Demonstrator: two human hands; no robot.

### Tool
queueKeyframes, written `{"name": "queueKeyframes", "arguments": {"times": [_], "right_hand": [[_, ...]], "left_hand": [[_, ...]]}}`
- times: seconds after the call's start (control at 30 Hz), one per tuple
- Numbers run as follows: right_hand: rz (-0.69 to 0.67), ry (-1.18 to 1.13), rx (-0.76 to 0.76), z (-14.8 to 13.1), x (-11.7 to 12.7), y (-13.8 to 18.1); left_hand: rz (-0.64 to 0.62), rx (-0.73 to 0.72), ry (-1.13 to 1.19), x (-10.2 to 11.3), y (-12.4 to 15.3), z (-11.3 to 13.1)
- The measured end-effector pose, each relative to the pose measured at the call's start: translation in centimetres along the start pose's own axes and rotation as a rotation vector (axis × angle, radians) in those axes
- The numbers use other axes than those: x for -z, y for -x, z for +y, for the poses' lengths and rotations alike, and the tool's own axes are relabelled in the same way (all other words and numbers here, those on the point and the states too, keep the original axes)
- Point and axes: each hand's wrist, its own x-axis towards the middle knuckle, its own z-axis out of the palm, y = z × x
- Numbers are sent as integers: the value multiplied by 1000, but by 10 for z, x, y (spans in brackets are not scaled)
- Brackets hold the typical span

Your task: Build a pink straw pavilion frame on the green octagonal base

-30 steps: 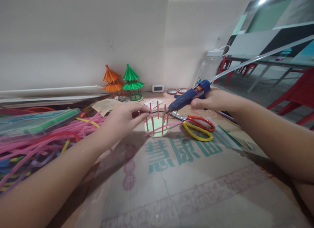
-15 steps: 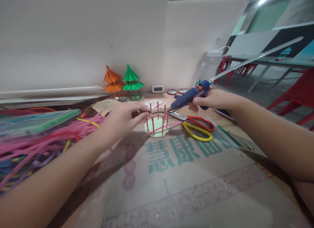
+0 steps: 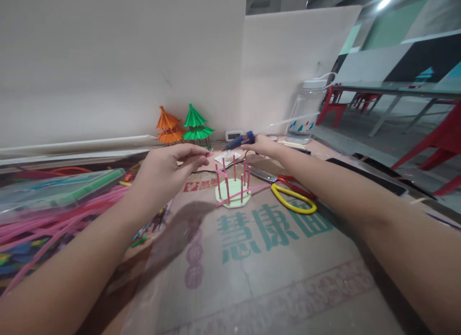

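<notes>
A pale green disc (image 3: 234, 194) with several upright pink straw posts lies on the cardboard sheet (image 3: 259, 258). My left hand (image 3: 169, 169) hovers just left of the posts, fingers pinched on a small pink straw piece. My right hand (image 3: 262, 145) reaches to the back of the table and grips a blue glue gun (image 3: 238, 141), whose nozzle points left toward the green paper pagoda (image 3: 196, 126). A clear glue stick pokes out of the gun toward the right.
An orange paper pagoda (image 3: 167, 127) stands beside the green one. Red and yellow scissors (image 3: 293, 196) lie right of the disc. A heap of coloured straws (image 3: 54, 215) fills the left. A clear jar (image 3: 305, 114) stands at the back right, with red chairs beyond it.
My right hand carried the glue gun away from the posts to the back of the table. My left hand rose slightly, still pinched. The camera shifted.
</notes>
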Motion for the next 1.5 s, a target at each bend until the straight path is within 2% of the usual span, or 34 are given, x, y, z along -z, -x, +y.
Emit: {"name": "queueKeyframes", "arguments": {"times": [0.1,0.17,0.3,0.43,0.5,0.53,0.6,0.67,0.73,0.87,1.03,1.2,1.37,1.5], "right_hand": [[-43,25,9,5,-16,-4],[-57,55,26,9,-15,-1],[-48,153,72,20,8,19],[-13,235,149,21,34,62],[-85,232,241,15,39,84],[-166,228,320,12,39,94],[-288,247,447,5,34,109],[-357,285,498,1,26,116],[-360,318,485,1,16,118],[-251,248,449,5,8,116],[-178,71,385,0,19,119],[-179,-46,262,-9,25,122],[-190,78,280,-14,19,118],[-125,113,163,-19,13,114]], "left_hand": [[6,-38,-96,2,0,2],[8,-48,-140,4,0,4],[15,-68,-158,6,0,7],[22,-111,-162,6,1,6],[13,-125,-152,5,0,5],[4,-126,-147,4,0,5],[-13,-116,-135,3,1,4],[-15,-101,-128,2,1,3],[-10,-88,-131,2,2,3],[-10,-91,-144,3,2,2],[-17,-94,-107,2,0,1],[-10,-101,-124,2,0,0],[-5,-109,-128,3,0,-1],[-19,-109,-151,3,0,0]]}}
